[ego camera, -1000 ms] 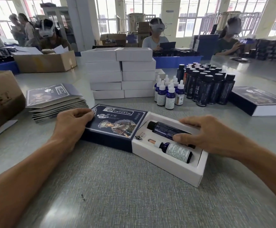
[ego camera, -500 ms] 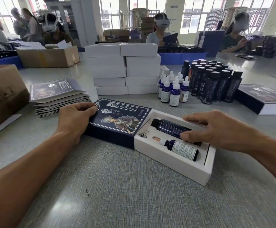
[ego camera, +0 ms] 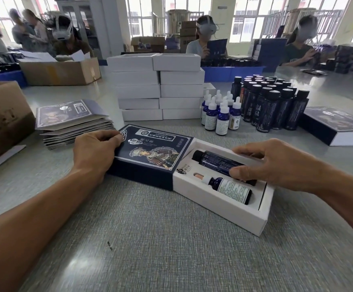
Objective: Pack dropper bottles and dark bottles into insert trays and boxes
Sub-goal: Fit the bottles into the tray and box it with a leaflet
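A white insert tray lies partly inside a dark blue printed sleeve box at the table's middle. In the tray lie a dark bottle and a blue dropper bottle, side by side. My left hand grips the sleeve's left end. My right hand rests over the tray's right end, thumb on the dark bottle and fingers along the tray's far wall. Behind stand loose dropper bottles and dark bottles.
Two stacks of white trays stand behind the box. Flat sleeves are piled at left beside a cardboard box. A packed box lies at right. Several people work at the far tables.
The tray has slid a little further left into the sleeve. My right hand has shifted along the tray's right end, and the view has tilted slightly.
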Action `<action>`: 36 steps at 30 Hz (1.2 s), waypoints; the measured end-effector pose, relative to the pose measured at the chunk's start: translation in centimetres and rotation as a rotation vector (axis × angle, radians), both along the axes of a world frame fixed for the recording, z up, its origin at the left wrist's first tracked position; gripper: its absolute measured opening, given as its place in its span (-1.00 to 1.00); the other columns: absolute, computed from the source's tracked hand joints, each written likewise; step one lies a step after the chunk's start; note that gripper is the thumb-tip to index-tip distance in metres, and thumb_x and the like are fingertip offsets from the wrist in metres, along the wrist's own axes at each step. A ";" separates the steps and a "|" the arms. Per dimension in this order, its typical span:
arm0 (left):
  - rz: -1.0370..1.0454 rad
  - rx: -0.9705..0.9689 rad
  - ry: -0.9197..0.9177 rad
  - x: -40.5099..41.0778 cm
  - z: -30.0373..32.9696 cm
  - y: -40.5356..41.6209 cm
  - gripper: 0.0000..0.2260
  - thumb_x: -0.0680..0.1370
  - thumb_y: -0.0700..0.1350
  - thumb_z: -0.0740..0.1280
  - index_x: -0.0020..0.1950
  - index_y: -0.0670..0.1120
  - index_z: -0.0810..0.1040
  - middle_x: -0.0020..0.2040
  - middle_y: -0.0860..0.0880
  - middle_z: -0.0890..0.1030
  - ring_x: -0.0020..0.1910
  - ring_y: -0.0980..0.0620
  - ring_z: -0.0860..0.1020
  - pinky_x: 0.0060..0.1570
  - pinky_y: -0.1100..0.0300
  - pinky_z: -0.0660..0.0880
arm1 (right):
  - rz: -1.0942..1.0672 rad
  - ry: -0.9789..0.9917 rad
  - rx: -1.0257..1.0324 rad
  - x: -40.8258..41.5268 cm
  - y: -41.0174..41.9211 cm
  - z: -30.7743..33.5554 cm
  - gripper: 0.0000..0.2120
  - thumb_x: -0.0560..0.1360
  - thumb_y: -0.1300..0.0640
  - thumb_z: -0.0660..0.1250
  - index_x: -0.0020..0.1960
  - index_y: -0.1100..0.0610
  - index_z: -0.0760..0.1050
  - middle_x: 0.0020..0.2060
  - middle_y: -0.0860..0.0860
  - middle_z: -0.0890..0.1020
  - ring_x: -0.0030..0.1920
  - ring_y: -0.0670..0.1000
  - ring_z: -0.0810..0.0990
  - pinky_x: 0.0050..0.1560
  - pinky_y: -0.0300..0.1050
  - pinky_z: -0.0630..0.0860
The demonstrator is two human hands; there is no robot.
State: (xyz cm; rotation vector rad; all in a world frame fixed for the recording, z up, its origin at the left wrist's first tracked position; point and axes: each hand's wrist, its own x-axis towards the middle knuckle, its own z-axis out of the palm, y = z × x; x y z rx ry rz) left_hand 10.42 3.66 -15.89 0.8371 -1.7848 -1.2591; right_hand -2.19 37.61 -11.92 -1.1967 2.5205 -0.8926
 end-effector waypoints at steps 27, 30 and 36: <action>-0.223 -0.006 -0.131 -2.0 1.0 -1.6 -0.96 0.47 -0.04 0.49 -0.12 0.10 0.70 -0.13 0.10 0.70 -0.11 0.08 0.66 -0.10 0.25 0.53 | 0.041 -0.005 -0.003 0.1 -0.4 -0.3 -0.76 0.36 -0.27 0.42 0.00 -0.28 0.51 -0.07 -0.37 0.64 -0.10 -0.29 0.65 -0.13 -0.34 0.46; -0.187 -0.050 -0.130 -1.4 0.6 -1.3 -0.94 0.48 -0.02 0.48 -0.17 0.14 0.68 -0.16 0.17 0.68 -0.13 0.13 0.64 -0.14 0.28 0.50 | -0.010 0.053 -0.037 0.6 -0.5 -0.6 -0.65 0.26 -0.37 0.35 0.00 -0.30 0.51 -0.13 -0.40 0.63 -0.11 -0.33 0.61 -0.16 -0.33 0.43; -0.181 -0.110 -0.162 -0.7 0.4 -0.5 -0.93 0.54 -0.01 0.42 -0.13 0.16 0.64 -0.11 0.21 0.62 -0.08 0.14 0.60 -0.05 0.23 0.50 | -0.077 0.107 -0.052 1.1 -0.9 -0.9 -0.24 0.18 -0.40 0.33 0.30 -0.06 0.53 -0.17 -0.43 0.53 -0.12 -0.41 0.57 -0.14 -0.39 0.37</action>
